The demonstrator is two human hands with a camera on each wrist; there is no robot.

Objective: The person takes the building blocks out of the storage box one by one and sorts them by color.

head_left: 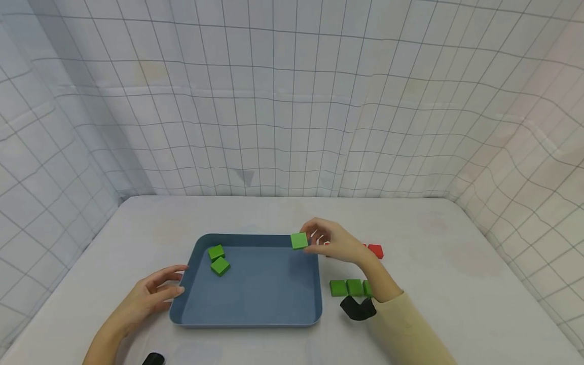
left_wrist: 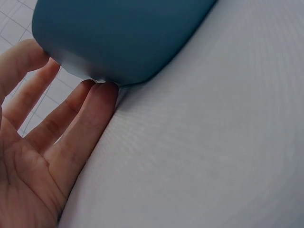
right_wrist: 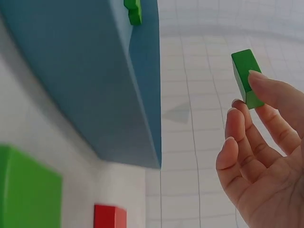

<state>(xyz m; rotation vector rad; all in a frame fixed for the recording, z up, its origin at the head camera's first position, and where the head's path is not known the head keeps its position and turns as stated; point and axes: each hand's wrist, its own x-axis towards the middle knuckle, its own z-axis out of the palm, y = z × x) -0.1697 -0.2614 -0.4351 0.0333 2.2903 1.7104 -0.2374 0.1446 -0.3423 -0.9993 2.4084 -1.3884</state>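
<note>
My right hand (head_left: 335, 242) pinches a green block (head_left: 299, 241) between thumb and fingers, raised over the back right corner of a blue-grey tray (head_left: 269, 294). In the right wrist view the green block (right_wrist: 245, 71) is held near one end, and the other fingers curl loosely. At the tray's left side rests my left hand (head_left: 148, 294), its fingertips against the outer wall (left_wrist: 109, 52) in the left wrist view. Inside the tray, at the back left, lie two green blocks, one (head_left: 216, 252) behind the other (head_left: 221, 266).
Right of the tray stands a row of green blocks (head_left: 338, 288), partly hidden by the right forearm. Behind them are red blocks (head_left: 376, 251), partly covered by the right hand. A white gridded curtain (head_left: 283, 126) encloses the white table (head_left: 433, 238) at the back and sides.
</note>
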